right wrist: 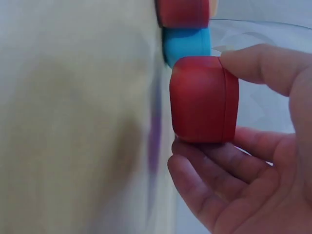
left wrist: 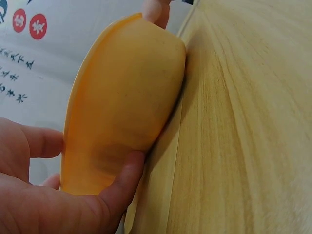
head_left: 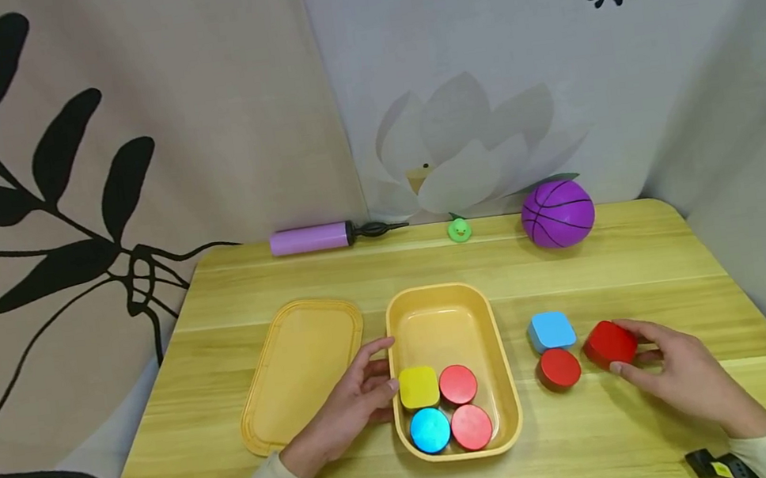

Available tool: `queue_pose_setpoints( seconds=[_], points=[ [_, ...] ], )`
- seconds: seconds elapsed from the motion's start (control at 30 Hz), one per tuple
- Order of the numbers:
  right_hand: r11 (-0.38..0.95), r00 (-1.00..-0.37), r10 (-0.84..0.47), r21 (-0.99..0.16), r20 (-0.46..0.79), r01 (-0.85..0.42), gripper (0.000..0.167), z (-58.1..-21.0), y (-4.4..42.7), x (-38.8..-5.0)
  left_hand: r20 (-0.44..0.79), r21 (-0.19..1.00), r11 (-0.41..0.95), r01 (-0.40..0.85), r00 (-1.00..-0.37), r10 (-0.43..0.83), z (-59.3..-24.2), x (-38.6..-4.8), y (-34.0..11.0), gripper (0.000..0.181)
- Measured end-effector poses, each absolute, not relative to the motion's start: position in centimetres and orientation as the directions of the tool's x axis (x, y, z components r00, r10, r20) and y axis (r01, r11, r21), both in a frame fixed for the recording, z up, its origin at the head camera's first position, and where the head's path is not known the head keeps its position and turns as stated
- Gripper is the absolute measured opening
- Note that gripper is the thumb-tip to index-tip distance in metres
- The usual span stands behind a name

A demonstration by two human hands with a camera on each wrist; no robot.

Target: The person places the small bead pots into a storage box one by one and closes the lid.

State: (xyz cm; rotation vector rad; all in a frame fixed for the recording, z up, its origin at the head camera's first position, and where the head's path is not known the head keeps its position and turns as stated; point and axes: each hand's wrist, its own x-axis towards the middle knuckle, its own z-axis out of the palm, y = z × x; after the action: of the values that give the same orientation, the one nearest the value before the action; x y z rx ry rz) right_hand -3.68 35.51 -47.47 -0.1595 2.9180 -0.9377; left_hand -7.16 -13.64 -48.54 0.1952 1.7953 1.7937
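Observation:
A red rounded block (head_left: pixel 609 344), with a thin seam round its side, is between the thumb and fingers of my right hand (head_left: pixel 686 373), which holds it by its edges. To its left a blue block (head_left: pixel 551 330) and a red round block (head_left: pixel 559 369) sit on the table. My left hand (head_left: pixel 355 394) rests against the left outer wall of the yellow tray (head_left: pixel 508 383), fingertips touching the wall and rim. Inside the tray's near end are a yellow block (head_left: pixel 419 388), a blue round block (head_left: pixel 430 430) and two pinkish-red round blocks (head_left: pixel 471 427).
A yellow lid (head_left: pixel 305 360) lies flat left of the tray, partly behind my left hand. Along the table's back edge are a purple pump (head_left: pixel 311 239), a small green duck (head_left: pixel 458 230) and a purple ball (head_left: pixel 558 214). Curtains hang behind the table.

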Motion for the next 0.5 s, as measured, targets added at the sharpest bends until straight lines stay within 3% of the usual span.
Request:
queue_pose_setpoints(
  seconds=[0.3, 0.5],
  points=[
    [0.814, -0.977, -0.131, -0.543, 0.170, -0.204, 0.066, -45.2, 35.3, -3.8, -0.295, 0.952, 0.080, -0.296, -0.816, 0.498, -48.5, -7.1, -13.7, 0.067],
    [0.817, -0.964, -0.174, -0.517, 0.199, -0.255, 0.066, -43.7, 34.0, -4.5, -0.296, 0.951, 0.078, -0.298, -0.815, 0.498, -48.5, -7.3, -13.7, 0.066]
  ],
)
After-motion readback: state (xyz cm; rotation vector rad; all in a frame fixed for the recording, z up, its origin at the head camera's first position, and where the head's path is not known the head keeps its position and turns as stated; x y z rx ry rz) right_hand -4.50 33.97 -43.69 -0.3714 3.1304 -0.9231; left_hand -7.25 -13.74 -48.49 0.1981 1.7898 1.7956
